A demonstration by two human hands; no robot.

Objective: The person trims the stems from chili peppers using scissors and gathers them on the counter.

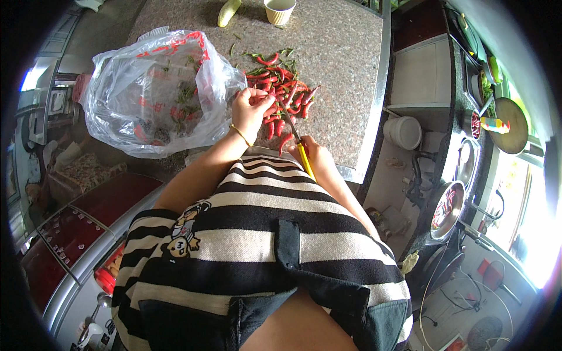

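A pile of red chili peppers [287, 83] with green stems lies on a speckled stone tabletop [338, 57]. Over the pile's near left part is my left hand [251, 109], its thumb and fingertips pinched together on what looks like a red chili pepper. My right hand [312, 153], at the table's near edge, grips a yellow-handled knife [304, 155]; its narrow blade points away from me, with the tip close to my left fingertips. Left of the pile stands a clear plastic bag [162, 96] with red print, with green stems and some red pieces visible through it.
A pale green cucumber-like vegetable [228, 13] and a ribbed paper cup [279, 12] are at the table's far side. To the right, a counter with a sink holds a metal bowl [448, 210] of red peppers. A white bucket [402, 133] stands beneath.
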